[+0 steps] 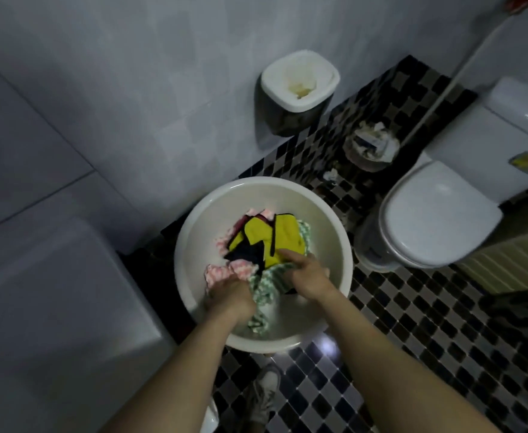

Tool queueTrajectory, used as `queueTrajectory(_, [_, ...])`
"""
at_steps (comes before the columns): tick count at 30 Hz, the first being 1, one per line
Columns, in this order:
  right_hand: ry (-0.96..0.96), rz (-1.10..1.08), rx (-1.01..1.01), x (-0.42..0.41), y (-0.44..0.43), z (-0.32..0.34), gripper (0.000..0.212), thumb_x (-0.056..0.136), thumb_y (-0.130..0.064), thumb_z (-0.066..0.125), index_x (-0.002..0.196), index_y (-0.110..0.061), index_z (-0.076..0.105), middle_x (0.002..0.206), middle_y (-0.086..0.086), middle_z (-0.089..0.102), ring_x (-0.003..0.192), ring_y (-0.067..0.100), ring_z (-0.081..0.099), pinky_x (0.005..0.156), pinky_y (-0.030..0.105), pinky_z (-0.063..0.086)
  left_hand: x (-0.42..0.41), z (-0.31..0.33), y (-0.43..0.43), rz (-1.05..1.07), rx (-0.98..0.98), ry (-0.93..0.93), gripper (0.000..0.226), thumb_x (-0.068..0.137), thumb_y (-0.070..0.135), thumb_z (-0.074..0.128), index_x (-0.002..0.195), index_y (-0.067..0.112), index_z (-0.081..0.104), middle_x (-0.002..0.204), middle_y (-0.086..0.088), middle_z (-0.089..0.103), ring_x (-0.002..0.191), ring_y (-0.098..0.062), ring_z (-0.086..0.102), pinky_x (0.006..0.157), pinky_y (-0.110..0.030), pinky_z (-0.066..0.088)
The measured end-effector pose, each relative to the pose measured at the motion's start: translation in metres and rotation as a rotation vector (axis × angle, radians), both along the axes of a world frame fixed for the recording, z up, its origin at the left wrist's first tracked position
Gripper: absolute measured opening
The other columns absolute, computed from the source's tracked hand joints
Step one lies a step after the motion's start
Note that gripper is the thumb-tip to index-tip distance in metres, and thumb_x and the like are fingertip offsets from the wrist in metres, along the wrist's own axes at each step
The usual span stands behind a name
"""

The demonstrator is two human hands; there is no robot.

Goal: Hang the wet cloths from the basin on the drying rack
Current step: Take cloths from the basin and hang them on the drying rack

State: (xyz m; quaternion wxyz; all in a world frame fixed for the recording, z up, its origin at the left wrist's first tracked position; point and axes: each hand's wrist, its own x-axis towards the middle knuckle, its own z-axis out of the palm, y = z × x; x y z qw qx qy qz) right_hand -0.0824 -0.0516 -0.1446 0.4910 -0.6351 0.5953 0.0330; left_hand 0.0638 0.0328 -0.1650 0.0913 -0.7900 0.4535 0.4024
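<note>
White plastic, round and shallow, one basin (pixel 329 232) sits on the black-and-grey checked floor (pixel 412 323), and the wet cloths (pixel 265 245) lie heaped in its middle, directly under and ahead of both hands. Three cloths tell apart plainly: one yellow cloth (pixel 284 232) with dark trim on top, one pink-checked cloth (pixel 222 271) at the left side, and one green-checked cloth (pixel 264 296) trailing toward the near rim between the wrists. A dark piece (pixel 245 254) may be a fourth or part of the yellow one; I cannot tell. The left hand (pixel 229 296) is knuckles-up, fingers curled down into the heap where pink meets green; which cloth it grips is hidden. The right hand (pixel 308 278) lays its forefinger straight on the yellow cloth while its other fingers curl into the green-checked cloth. Beyond stand one toilet (pixel 437 214), one white-rimmed bin (pixel 300 79) and one small waste basket (pixel 370 148); one shoe (pixel 265 392) shows below.
</note>
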Motion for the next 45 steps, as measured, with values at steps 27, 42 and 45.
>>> queueTrajectory(27, [-0.956, -0.711, 0.525, -0.039, 0.002, 0.093, 0.025, 0.079, -0.016, 0.065, 0.097, 0.0, 0.072, 0.078, 0.011, 0.064, 0.058, 0.012, 0.052, 0.04, 0.012, 0.033, -0.025, 0.102, -0.035, 0.504, -0.692, 0.793, 0.016, 0.076, 0.011, 0.08, 0.084, 0.023, 0.073, 0.062, 0.017, 0.061, 0.062, 0.005, 0.055, 0.062, -0.01, 0.044])
queueTrajectory(42, [-0.644, -0.259, 0.086, -0.069, 0.026, 0.197, 0.014, 0.09, -0.001, 0.062, 0.094, -0.014, 0.065, 0.086, 0.001, 0.064, 0.08, 0.01, 0.059, 0.063, 0.022, 0.048, -0.035, 0.197, -0.024, 0.345, -0.641, 0.747, 0.017, 0.072, 0.017, 0.083, 0.082, 0.026, 0.072, 0.091, 0.005, 0.071, 0.084, -0.015, 0.066, 0.068, -0.025, 0.05])
queueTrajectory(45, [-0.704, -0.059, 0.032, -0.082, 0.031, 0.229, 0.045, 0.086, 0.014, 0.058, 0.122, -0.012, 0.055, 0.121, 0.005, 0.06, 0.11, 0.012, 0.059, 0.077, 0.028, 0.056, -0.042, 0.23, -0.02, 0.135, -0.599, 0.827, 0.02, 0.077, 0.006, 0.077, 0.084, 0.024, 0.071, 0.08, 0.012, 0.069, 0.078, -0.007, 0.069, 0.063, -0.014, 0.048])
